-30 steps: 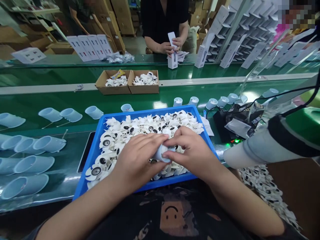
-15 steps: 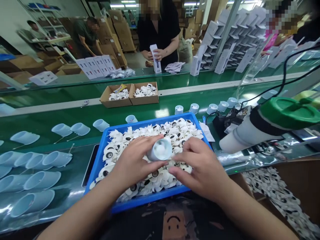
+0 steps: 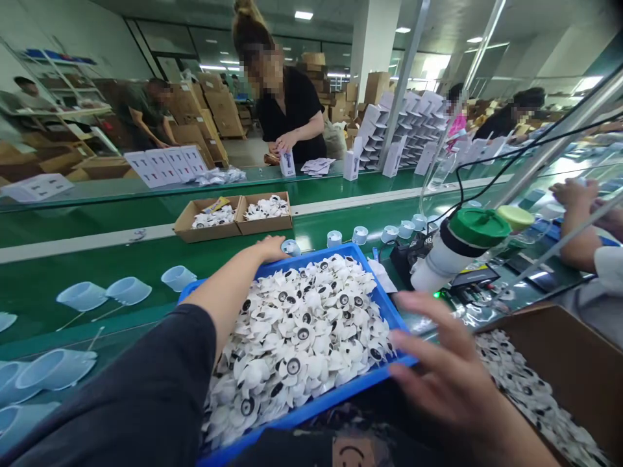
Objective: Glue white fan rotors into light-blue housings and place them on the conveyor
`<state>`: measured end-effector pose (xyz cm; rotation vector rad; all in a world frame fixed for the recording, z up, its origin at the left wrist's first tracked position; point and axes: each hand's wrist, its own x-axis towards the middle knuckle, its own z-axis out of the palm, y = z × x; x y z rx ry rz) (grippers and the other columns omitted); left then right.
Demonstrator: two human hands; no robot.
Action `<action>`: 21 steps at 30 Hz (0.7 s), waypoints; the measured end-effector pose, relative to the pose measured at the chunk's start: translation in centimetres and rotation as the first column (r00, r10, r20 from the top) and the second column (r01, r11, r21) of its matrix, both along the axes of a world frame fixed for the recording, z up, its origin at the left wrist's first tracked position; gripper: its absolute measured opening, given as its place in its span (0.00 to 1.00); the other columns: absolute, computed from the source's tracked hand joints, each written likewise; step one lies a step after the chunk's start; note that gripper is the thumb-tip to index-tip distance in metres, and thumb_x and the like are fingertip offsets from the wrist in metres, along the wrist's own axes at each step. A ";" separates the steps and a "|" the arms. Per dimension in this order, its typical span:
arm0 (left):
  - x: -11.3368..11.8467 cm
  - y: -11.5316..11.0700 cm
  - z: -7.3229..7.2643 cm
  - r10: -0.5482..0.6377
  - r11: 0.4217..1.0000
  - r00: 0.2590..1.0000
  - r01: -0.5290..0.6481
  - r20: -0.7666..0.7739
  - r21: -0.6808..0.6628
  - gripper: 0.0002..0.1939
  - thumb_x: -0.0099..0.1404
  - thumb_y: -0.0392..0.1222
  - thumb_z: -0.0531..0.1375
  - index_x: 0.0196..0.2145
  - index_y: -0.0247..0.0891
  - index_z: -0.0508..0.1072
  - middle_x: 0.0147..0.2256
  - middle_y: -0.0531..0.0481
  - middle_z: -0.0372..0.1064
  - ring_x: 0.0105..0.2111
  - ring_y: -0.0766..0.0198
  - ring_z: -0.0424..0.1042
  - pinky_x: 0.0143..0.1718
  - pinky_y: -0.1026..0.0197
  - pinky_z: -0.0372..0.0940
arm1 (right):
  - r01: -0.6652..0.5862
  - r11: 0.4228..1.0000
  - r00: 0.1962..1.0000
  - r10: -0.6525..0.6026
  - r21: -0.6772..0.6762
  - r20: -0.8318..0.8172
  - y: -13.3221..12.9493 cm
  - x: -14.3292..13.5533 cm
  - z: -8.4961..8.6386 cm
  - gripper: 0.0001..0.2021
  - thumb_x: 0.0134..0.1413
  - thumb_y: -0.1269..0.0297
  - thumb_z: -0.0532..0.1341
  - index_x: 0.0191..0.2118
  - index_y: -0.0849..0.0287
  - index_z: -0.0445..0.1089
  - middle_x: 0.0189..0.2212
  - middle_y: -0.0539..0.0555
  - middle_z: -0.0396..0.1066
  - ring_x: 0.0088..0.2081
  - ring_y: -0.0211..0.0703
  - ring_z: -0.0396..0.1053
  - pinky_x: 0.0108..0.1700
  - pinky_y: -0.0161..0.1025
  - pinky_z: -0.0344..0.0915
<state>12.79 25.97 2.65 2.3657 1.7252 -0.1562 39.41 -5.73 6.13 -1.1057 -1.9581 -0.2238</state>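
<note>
My left hand (image 3: 270, 249) reaches over the far edge of a blue tray (image 3: 311, 416), its fingers against a small light-blue cylindrical housing (image 3: 291, 247) on the green bench. The grip is partly hidden, but the hand looks closed at the housing's left side. At the tray's right rim, my right hand (image 3: 438, 353) is blurred, fingers apart and holding nothing. White fan blades (image 3: 302, 334) with dark round hubs fill the tray in a heap.
More light-blue housings (image 3: 82, 296) stand at left, others (image 3: 360, 235) behind the tray. Two cardboard boxes (image 3: 265, 226) hold fan blades. A white bottle with a green lid (image 3: 450, 250) and a carton of blades (image 3: 559, 344) are at right. A co-worker's hands (image 3: 577, 192) are farther right.
My left hand has carried the housing from above the tray to the bench behind it. My right hand has drawn away to the right and spread its fingers. The view has tilted up.
</note>
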 end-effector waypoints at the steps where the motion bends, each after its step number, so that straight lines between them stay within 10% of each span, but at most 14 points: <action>1: -1.5 0.1 -0.3 0.040 0.999 0.999 -0.040 0.004 -0.006 0.22 0.69 0.47 0.61 0.58 0.36 0.68 0.60 0.40 0.63 0.58 0.48 0.65 0.58 0.38 0.61 | 0.181 0.971 0.981 -0.167 0.156 -0.101 0.0 1.4 -0.2 0.29 0.54 0.64 0.65 0.61 0.37 0.63 0.62 0.50 0.56 0.61 0.58 0.60 0.63 0.63 0.59; 4: -5.8 0.1 -0.4 0.148 0.989 0.987 -0.147 0.059 -0.033 0.18 0.69 0.47 0.62 0.52 0.36 0.72 0.55 0.42 0.68 0.55 0.51 0.69 0.57 0.42 0.64 | 0.501 0.838 0.795 -0.346 0.216 -0.499 1.1 5.7 -1.7 0.42 0.46 0.59 0.69 0.66 0.32 0.53 0.67 0.47 0.46 0.69 0.60 0.45 0.70 0.64 0.42; 6: -8.1 -0.3 0.3 0.195 0.981 0.971 -0.195 0.137 -0.017 0.16 0.67 0.47 0.63 0.49 0.36 0.74 0.52 0.43 0.72 0.52 0.53 0.71 0.55 0.45 0.65 | 0.311 0.948 0.641 -0.259 -0.064 -0.722 2.3 7.7 -3.2 0.41 0.46 0.53 0.70 0.66 0.38 0.55 0.63 0.54 0.56 0.67 0.61 0.50 0.69 0.65 0.42; 9: -11.0 -1.9 2.1 0.240 0.951 0.914 -0.289 0.327 0.110 0.30 0.57 0.49 0.69 0.56 0.38 0.71 0.55 0.41 0.71 0.53 0.48 0.72 0.55 0.48 0.66 | -0.026 0.962 0.455 -0.229 -0.270 -0.860 3.5 8.9 -4.8 0.34 0.38 0.49 0.74 0.54 0.51 0.69 0.44 0.61 0.72 0.52 0.64 0.70 0.58 0.66 0.61; 17: -16.0 -16.5 4.8 0.111 0.775 0.598 -0.552 0.794 0.308 0.31 0.61 0.60 0.60 0.56 0.41 0.68 0.56 0.49 0.70 0.52 0.46 0.72 0.51 0.44 0.70 | -0.303 0.870 0.350 -0.279 -0.390 -0.894 3.3 7.9 -2.3 0.34 0.24 0.39 0.75 0.42 0.48 0.72 0.40 0.61 0.70 0.36 0.63 0.73 0.31 0.55 0.72; 21: -15.4 -22.4 4.5 0.087 0.846 0.249 -0.530 0.965 0.060 0.29 0.55 0.54 0.69 0.54 0.59 0.69 0.59 0.66 0.67 0.64 0.37 0.57 0.58 0.37 0.63 | -0.227 0.872 0.320 -0.353 -0.433 -0.879 4.4 6.4 1.0 0.32 0.24 0.32 0.70 0.33 0.50 0.71 0.35 0.61 0.63 0.30 0.56 0.69 0.30 0.55 0.67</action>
